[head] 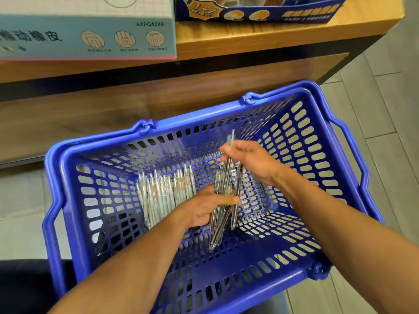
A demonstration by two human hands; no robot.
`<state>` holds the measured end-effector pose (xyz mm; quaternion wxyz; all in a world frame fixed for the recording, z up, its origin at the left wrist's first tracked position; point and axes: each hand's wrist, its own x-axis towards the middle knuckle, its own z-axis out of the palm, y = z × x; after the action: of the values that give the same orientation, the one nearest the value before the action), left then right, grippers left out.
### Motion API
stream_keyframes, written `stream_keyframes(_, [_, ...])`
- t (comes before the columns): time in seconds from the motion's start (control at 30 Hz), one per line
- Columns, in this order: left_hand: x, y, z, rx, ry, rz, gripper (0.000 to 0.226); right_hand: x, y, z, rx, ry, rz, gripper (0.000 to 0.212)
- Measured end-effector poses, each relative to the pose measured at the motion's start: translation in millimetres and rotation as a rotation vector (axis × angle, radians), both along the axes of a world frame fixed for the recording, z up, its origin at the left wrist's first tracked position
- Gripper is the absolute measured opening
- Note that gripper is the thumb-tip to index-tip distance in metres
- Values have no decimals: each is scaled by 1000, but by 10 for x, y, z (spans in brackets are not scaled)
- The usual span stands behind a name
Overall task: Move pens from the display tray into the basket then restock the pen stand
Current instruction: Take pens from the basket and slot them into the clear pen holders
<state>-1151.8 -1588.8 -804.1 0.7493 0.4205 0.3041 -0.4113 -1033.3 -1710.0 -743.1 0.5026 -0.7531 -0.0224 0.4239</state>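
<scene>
A blue plastic basket (301,137) stands on the floor below me, both handles folded down. Several white pens (163,191) lie in a heap on its bottom at the left. Inside the basket, my left hand (204,209) grips a bundle of clear dark-cored pens (221,214) near its middle; one finger wears a tan bandage. My right hand (251,159) pinches the upper ends of the same bundle, which stands steeply, tips down toward me. No display tray or pen stand is in view.
A wooden display shelf (249,41) runs across the top, carrying a pale blue eraser box (90,35) at left and a dark blue carton (260,10) at right. Grey tiled floor (390,114) lies to the right of the basket.
</scene>
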Motion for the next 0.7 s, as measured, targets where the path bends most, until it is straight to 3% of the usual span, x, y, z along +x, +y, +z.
stream_keyframes(0.13, [-31, 26, 67, -14, 29, 47, 128, 99, -69, 135, 77, -155, -311, 18])
stream_keyframes(0.2, [-53, 59, 75, -68, 63, 111, 113, 106, -144, 168, 41, -232, -358, 17])
stream_keyframes(0.33, [-68, 89, 12, -57, 99, 187, 71, -14, -247, 101, -222, -150, -130, 18])
stream_keyframes(0.47, [-43, 124, -12, -44, 74, 240, 18, -231, -213, 4, -270, 28, 86, 26])
stream_keyframes(0.6, [-20, 152, 30, -88, 27, 254, 38, -396, -86, -61, -253, 152, 145, 45])
stream_keyframes(0.7, [-34, 147, 32, -71, 8, 224, 34, -435, -4, -65, -190, 238, 49, 61])
